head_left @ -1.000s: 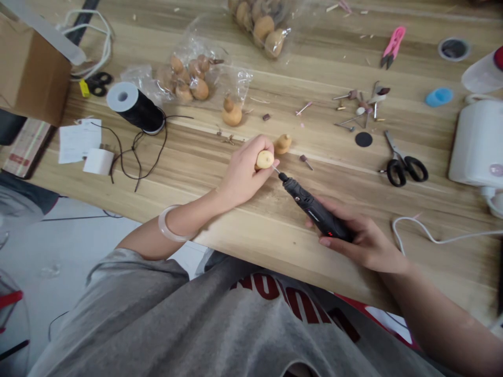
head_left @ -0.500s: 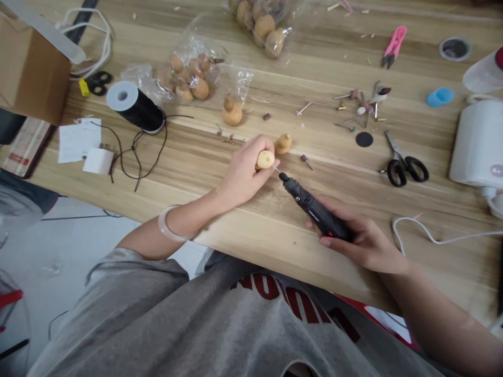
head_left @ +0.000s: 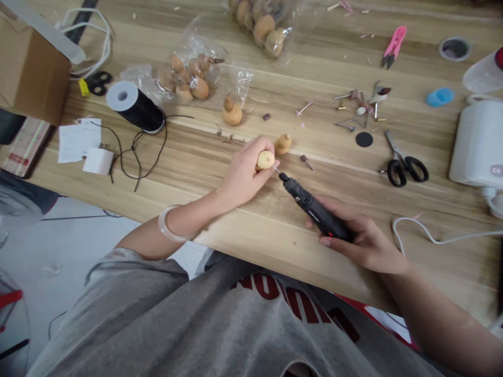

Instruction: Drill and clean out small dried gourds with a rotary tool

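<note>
My left hand [head_left: 245, 173] is closed around a small pale gourd [head_left: 266, 159], whose rounded end shows between thumb and fingers. In my right hand [head_left: 363, 238] lies a black rotary tool [head_left: 314, 209] with a small red light on its body. Its thin bit points at the gourd and appears to meet its right side. Another gourd [head_left: 283, 143] lies on the table just beyond my left fingers. A loose grinding bit [head_left: 307, 162] lies to the right of it. Fine dust is scattered on the wood below my left hand.
Farther back are a standing gourd [head_left: 231, 111], bagged gourds [head_left: 192, 78] and a second bag of gourds [head_left: 263, 26]. Black cord is wound on a spool [head_left: 135, 107] at left. On the right lie scissors [head_left: 404, 162], rotary bits [head_left: 363, 107], pink snips [head_left: 394, 46] and a white cable [head_left: 440, 241].
Almost nothing differs. Both hands, the gourd and the rotary tool keep nearly the same places, with only a tiny shift of my left hand.
</note>
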The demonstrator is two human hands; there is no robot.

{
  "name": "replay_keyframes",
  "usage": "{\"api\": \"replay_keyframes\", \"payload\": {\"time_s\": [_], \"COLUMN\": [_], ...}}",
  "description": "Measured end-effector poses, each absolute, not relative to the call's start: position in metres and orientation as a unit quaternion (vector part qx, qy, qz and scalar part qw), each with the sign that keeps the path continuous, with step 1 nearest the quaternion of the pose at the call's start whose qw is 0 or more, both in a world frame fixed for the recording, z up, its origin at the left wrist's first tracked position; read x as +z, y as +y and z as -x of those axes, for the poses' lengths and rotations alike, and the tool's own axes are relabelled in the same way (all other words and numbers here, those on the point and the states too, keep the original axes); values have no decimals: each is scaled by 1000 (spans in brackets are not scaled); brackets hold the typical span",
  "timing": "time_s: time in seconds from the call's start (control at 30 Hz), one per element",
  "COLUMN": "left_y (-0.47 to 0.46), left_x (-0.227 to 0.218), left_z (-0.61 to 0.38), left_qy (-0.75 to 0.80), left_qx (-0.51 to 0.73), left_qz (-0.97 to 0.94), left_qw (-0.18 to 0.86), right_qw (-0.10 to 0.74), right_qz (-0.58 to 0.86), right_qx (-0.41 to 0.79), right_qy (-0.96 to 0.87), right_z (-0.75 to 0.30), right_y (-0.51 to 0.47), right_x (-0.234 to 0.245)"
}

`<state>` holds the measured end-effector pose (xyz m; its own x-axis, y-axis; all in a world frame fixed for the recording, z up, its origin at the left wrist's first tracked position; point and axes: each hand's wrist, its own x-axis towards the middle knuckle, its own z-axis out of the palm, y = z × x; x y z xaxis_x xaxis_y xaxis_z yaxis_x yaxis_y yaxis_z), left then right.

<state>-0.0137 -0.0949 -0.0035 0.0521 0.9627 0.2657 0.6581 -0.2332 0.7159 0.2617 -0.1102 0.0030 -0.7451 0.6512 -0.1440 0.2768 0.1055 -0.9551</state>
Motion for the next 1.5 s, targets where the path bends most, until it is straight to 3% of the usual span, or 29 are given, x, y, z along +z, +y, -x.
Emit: {"api": "replay_keyframes", "payload": {"time_s": [1.17,1.5], "left_y": [-96,-92], "left_x": [-1,-7], "left_z": [11,10], "left_qy": [581,585], "left_qx": [370,413], "left_qz": [-698,-647], "left_qw": [199,262], "right_qw": [175,175], "right_qz": [305,315], "right_qx": [586,588], "right_qy": [-730,-724], "right_z": [-262,-261], "right_y": [-111,-110], "right_x": [1,6]}}
